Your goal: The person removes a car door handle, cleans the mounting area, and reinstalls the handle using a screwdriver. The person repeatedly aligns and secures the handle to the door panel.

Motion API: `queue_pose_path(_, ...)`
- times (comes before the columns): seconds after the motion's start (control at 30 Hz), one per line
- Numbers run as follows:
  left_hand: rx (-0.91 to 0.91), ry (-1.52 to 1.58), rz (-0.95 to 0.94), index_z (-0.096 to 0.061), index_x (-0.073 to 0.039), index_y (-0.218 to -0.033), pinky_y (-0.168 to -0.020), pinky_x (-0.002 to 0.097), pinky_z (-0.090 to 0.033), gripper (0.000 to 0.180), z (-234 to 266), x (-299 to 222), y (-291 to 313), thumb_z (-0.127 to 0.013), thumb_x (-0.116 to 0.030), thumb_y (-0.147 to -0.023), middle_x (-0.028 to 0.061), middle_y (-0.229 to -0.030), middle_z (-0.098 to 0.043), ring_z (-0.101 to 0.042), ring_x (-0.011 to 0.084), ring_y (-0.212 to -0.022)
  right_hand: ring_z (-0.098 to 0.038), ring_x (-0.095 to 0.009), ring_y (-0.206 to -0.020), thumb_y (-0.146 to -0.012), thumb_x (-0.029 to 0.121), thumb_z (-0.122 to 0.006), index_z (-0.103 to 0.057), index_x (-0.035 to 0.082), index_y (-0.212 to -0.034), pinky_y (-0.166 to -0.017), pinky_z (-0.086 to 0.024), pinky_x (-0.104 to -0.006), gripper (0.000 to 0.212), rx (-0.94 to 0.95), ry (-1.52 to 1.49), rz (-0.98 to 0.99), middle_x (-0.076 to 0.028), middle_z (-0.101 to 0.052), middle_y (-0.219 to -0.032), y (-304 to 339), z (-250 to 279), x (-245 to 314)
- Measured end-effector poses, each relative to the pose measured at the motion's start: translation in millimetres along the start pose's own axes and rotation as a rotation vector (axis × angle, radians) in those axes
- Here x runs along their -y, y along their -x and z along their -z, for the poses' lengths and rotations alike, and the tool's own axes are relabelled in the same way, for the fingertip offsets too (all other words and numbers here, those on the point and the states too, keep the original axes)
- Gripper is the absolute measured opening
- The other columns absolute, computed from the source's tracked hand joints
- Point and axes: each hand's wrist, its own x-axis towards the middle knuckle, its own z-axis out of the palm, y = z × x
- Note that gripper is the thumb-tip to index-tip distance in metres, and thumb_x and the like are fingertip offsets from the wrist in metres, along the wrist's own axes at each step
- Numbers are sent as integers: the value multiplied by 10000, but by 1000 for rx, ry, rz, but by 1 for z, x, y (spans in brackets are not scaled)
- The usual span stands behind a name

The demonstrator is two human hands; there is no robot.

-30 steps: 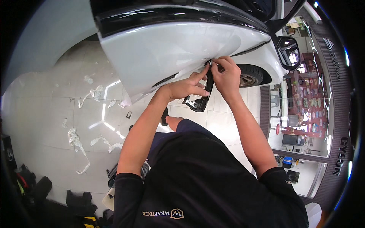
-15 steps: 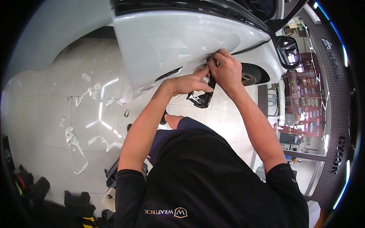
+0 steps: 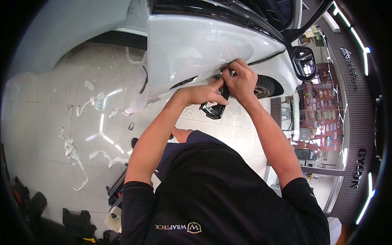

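Against the outer side of a white car door (image 3: 183,45), both my hands are on a black door handle (image 3: 222,98) with a shiny inner part. My left hand (image 3: 200,94) grips the handle from the left, its thumb and fingers on either side of it. My right hand (image 3: 241,79) is closed with bent fingers at the handle's upper end, close to the door surface. What those fingertips pinch there is hidden. Left of my hands, a dark slot (image 3: 183,83) shows in the door. Translucent film (image 3: 134,105) hangs from the door's lower corner.
Crumpled strips of white film (image 3: 71,151) lie on the tiled floor (image 3: 45,122). A side mirror (image 3: 304,63) juts out at the right, above the front wheel (image 3: 264,87). Black cases (image 3: 77,220) stand at the lower left. A glass partition (image 3: 322,106) runs along the right.
The door's rear edge now appears further right, with more of the door opening showing behind it. Both hands keep hold of the handle, nearly in the same place.
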Motion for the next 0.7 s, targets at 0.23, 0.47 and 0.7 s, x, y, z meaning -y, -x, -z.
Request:
queue_pose_path(0.23, -4, 29, -30, 84, -55, -1677, -1173, 336, -364, 1182, -1, 2, -1, -736, -386, -893, 205, -1685, -187, -515, 244, -1358, -670, -215, -655, -786, 58, -737, -723, -2, -819, -639, -526, -331, 70, -64, -162, -140, -92, -690, -798, 6, -6, -1)
queue_pose_path(0.47, -105, 17, -6, -3, -55, -1689, -1169, 341, -367, 1121, -7, -8, 7, -739, -363, -902, 190, -1666, -240, -548, 225, -1303, -659, -258, -645, -780, 64, -738, -690, 1, -781, -615, -513, -367, 79, -141, -253, -250, -115, -667, -779, 12, -7, -8)
queue_pose_path(0.7, -114, -82, 33, 73, -26, -1671, -1146, 340, -380, 1185, -5, -5, 2, -761, -381, -906, 247, -1658, -205, -570, 240, -1321, -687, -296, -689, -857, 78, -738, -739, -10, -870, -667, -543, -394, 88, 13, -267, -212, -132, -695, -870, 6, 11, -1)
